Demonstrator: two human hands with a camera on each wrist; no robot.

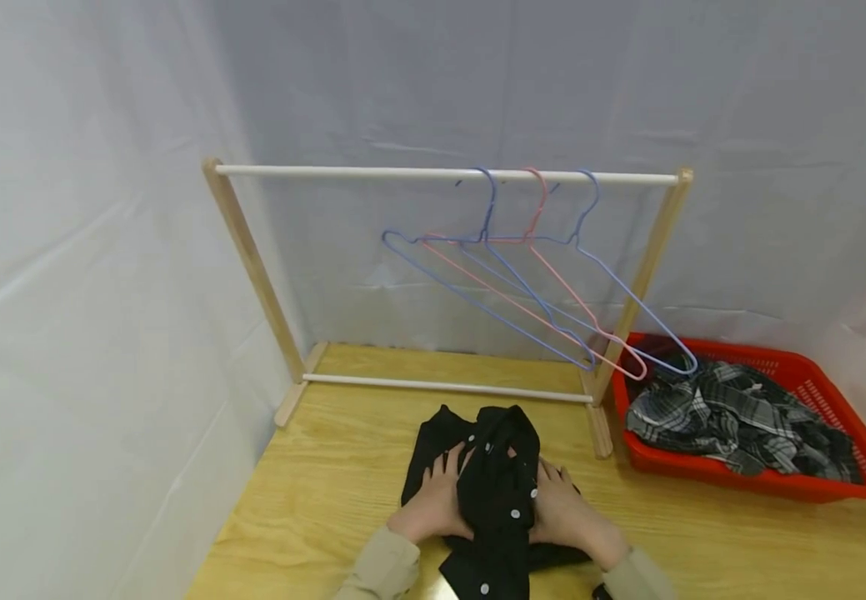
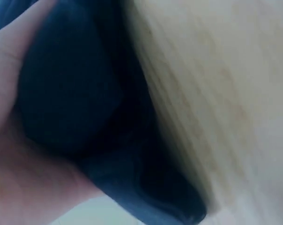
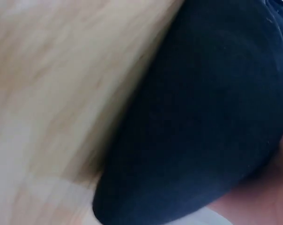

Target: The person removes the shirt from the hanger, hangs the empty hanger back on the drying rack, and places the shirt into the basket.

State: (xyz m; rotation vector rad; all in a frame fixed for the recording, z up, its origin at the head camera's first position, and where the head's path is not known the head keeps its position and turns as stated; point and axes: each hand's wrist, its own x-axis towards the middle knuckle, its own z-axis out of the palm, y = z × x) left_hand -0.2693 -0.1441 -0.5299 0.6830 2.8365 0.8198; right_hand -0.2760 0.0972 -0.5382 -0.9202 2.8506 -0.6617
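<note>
A black shirt (image 1: pixel 494 492) with white buttons lies bunched on the table in the head view. My left hand (image 1: pixel 436 504) grips its left side, fingers spread toward the rack. On the opposite side my right hand (image 1: pixel 562 512) holds the cloth, its fingertips partly covered by folds. Up close in the left wrist view, dark fabric (image 2: pixel 71 84) fills the space between thumb and fingers. A rounded flap of the same shirt (image 3: pixel 193 117) hangs over the right hand in the right wrist view, hiding most of that hand.
Behind the shirt stands a wooden rack (image 1: pixel 252 267) with a white rail (image 1: pixel 342 172). Two blue hangers (image 1: pixel 433 273) and a pink hanger (image 1: pixel 563 283) hang at its right half. A red basket (image 1: pixel 748 479) at the right holds plaid clothing (image 1: pixel 740 417). White sheeting surrounds the wooden table (image 1: pixel 282 517).
</note>
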